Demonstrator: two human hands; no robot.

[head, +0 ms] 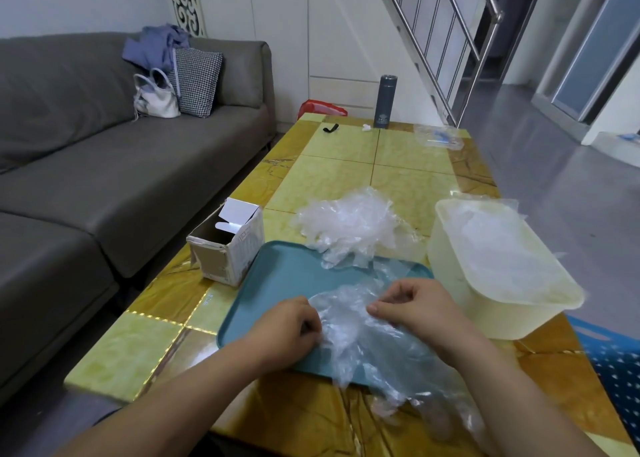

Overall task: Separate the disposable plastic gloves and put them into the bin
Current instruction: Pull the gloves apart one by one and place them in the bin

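Glove pile behind tray; bin right.

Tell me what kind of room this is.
Most likely a home living room: a grey sofa with a cushion and a handbag on it, a low tiled table beside it, and a stair railing behind.

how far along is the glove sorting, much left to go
Partway. Done: some gloves already lie in the cream bin. In hand: the left hand and right hand pinch a glove clump over the teal tray. Left: that clump, plus the crumpled pile at the tray's far edge.
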